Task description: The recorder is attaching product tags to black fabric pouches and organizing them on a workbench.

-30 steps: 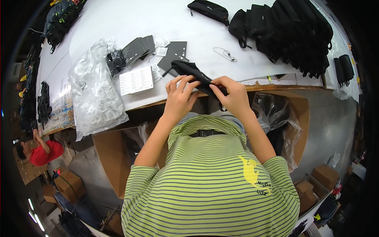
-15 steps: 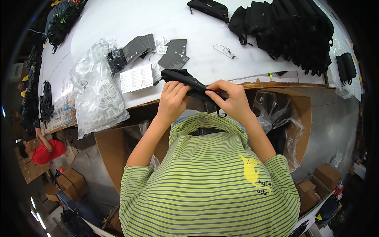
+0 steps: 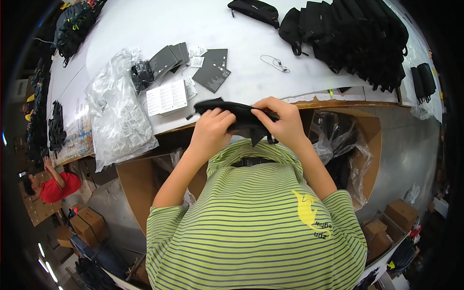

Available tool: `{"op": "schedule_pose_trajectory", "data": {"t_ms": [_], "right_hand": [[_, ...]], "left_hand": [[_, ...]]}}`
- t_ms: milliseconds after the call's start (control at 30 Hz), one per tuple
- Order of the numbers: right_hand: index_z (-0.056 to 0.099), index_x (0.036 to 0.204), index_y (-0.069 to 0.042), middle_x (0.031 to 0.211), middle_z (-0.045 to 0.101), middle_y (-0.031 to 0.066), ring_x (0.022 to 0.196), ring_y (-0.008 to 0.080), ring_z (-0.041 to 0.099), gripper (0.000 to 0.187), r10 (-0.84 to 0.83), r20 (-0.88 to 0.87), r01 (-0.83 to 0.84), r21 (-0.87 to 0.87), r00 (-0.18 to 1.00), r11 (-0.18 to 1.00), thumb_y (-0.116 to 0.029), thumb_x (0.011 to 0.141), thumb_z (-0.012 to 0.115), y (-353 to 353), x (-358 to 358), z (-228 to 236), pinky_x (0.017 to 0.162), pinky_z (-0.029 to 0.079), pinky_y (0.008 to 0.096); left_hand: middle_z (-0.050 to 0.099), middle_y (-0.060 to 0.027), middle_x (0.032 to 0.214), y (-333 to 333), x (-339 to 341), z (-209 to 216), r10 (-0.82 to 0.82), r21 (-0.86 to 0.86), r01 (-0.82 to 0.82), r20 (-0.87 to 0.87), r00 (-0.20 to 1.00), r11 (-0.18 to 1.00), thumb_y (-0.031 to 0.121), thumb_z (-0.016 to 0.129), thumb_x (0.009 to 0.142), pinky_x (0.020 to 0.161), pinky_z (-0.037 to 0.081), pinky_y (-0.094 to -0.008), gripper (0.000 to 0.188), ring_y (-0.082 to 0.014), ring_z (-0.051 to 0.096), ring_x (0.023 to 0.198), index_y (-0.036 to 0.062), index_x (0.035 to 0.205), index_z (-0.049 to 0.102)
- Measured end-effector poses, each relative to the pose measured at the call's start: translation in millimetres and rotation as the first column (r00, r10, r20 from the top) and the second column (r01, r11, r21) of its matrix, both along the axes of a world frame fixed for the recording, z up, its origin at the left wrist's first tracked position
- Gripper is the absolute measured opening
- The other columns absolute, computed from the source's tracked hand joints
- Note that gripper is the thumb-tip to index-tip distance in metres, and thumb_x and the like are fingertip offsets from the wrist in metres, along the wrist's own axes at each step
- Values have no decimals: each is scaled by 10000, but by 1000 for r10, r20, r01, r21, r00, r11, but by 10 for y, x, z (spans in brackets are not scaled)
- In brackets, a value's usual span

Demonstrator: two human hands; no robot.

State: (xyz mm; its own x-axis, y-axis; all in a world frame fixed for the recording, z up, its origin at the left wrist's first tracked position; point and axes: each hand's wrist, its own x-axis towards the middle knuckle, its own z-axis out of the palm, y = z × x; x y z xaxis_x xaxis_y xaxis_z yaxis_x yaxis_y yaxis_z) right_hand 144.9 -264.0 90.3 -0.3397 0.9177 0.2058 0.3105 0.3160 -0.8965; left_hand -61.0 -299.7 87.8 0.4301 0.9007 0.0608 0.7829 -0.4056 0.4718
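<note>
A small black fabric pouch is stretched between my two hands, just in front of the table's near edge. My left hand grips its left part with curled fingers. At its right part, my right hand pinches the upper edge between thumb and fingers. A dark flap and strap hang below the pouch. Nearby on the table lie a stack of white printed cards, dark grey cards and a clear plastic bag full of small white tags.
A large pile of black pouches covers the table's far right, with a single pouch beside it. A thin cord loop lies mid-table. Below the edge stand open cardboard boxes. A person in red is at the far left.
The pouch's left end has dropped and tilted closer to level as my left hand moved slightly down. My right hand keeps its pinch in nearly the same place.
</note>
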Motion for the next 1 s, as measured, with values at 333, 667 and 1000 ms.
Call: {"op": "schedule_pose_trajectory", "data": {"t_ms": [333,667,1000], "right_hand": [[490,1286,-105,1189,566,78,1147,223,490,653,99,-223,-151,-228,970,962,-369,742,735,142,150,-183,1001,344,358],[319,1425,-128,755,387,-16,720,95,412,812,112,-346,-321,-637,931,701,-280,755,751,81,292,-548,745,371,219],[629,934,-24,895,677,72,836,136,634,129,-189,-404,-112,-614,895,781,-80,824,664,476,870,-317,840,484,281]], "left_hand": [[503,-182,1225,37,-53,239,188,-177,-145,255,949,973,118,770,672,915,416,-391,242,-374,496,1093,9,778,582],[593,-164,1101,-6,-243,-23,397,-184,-353,359,844,917,135,752,715,797,458,-329,268,-280,581,914,-29,807,561],[505,-134,652,-129,-482,68,535,-382,-446,165,829,809,187,714,743,587,404,-314,322,-199,424,587,-21,794,473]]}}
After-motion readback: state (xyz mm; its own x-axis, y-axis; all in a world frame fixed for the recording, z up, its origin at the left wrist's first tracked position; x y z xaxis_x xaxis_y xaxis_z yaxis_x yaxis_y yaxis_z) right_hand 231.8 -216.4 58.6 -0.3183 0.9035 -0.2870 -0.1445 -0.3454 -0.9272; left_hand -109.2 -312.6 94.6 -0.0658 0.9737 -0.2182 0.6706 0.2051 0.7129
